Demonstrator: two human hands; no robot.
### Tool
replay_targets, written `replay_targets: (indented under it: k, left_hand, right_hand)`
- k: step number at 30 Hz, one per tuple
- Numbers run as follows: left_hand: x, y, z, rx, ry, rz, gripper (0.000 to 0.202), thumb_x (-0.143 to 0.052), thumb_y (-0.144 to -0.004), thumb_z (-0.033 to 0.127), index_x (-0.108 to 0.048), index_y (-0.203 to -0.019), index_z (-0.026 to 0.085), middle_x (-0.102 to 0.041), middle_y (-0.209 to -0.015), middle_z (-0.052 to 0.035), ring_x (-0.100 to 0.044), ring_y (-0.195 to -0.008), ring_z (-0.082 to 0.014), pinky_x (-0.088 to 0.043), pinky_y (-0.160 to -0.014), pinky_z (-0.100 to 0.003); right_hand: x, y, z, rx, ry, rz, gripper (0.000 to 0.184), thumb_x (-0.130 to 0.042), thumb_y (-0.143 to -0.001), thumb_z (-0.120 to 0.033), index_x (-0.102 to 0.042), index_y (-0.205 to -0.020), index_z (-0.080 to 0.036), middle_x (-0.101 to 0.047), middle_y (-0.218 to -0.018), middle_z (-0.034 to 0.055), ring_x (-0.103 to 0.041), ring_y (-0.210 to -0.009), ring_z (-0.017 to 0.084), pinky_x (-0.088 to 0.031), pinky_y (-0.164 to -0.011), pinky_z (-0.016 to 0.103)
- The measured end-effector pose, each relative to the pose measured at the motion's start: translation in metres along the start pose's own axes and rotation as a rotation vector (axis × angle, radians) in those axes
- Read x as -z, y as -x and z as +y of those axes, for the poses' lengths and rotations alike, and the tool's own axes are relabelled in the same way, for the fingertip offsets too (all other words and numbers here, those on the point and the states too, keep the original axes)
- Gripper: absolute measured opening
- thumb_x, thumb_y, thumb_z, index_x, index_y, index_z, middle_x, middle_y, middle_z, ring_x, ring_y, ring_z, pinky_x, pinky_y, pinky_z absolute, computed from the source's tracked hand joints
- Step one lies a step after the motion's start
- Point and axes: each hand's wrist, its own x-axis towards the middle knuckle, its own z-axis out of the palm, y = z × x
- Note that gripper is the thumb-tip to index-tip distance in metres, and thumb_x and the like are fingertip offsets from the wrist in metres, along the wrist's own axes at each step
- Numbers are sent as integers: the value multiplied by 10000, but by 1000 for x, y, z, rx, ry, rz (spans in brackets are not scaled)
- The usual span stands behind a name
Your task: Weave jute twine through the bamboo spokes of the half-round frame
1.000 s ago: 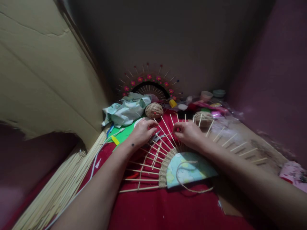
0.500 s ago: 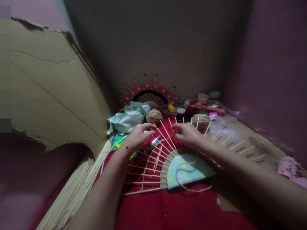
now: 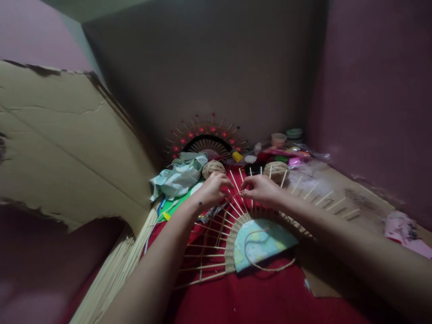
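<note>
A half-round piece with a pale blue paper centre (image 3: 261,240), a woven twine band and thin wooden sticks (image 3: 205,229) fanning out lies on a red cloth (image 3: 243,297). My left hand (image 3: 212,189) and my right hand (image 3: 261,189) meet over the far sticks. The fingers of both are pinched together around the sticks and twine there. A loose twine end (image 3: 270,267) loops over the blue centre.
Two twine balls (image 3: 213,168) (image 3: 276,169) sit beyond my hands. A finished fan with pink flowers (image 3: 207,137) leans on the back wall, beside crumpled pale green cloth (image 3: 178,177) and small colourful pots. Cardboard (image 3: 67,148) and a bundle of sticks (image 3: 114,270) stand left.
The view has tilted up and the piece sits lower in frame. My hands have come closer together over the far sticks, with the fingers now pinched.
</note>
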Motion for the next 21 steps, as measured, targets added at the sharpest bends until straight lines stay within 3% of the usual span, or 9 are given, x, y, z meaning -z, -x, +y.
replay_targets:
  k: [8,16,21]
  left_hand:
    - [5,-21,-3,-109,9,-194,163,-583,-713,196,-707,-816,175,-656,-797,-40,-559,-753,-149,-396,-726,-246]
    - [-5,-28,-16,101,136,-268,183,-596,-670,279,-695,-755,151,-639,-647,-17,-539,-606,-134,-373,-558,-223]
    - [-4,-30,-16,91,160,-311,220,-587,-685,317,-689,-752,133,-645,-646,-24,-533,-595,-131,-374,-565,-228]
  right_hand:
    - [11,6,0,-49,-46,-12,156,-648,-672,-288,-681,-759,-162,-652,-682,29,-546,-614,123,-366,-543,213]
    - [12,7,1,-64,47,19,106,-620,-700,-261,-680,-714,-175,-664,-683,36,-570,-643,133,-367,-563,220]
    - [11,9,0,-48,131,25,122,-578,-723,-274,-675,-726,-199,-677,-732,35,-589,-689,146,-364,-581,224]
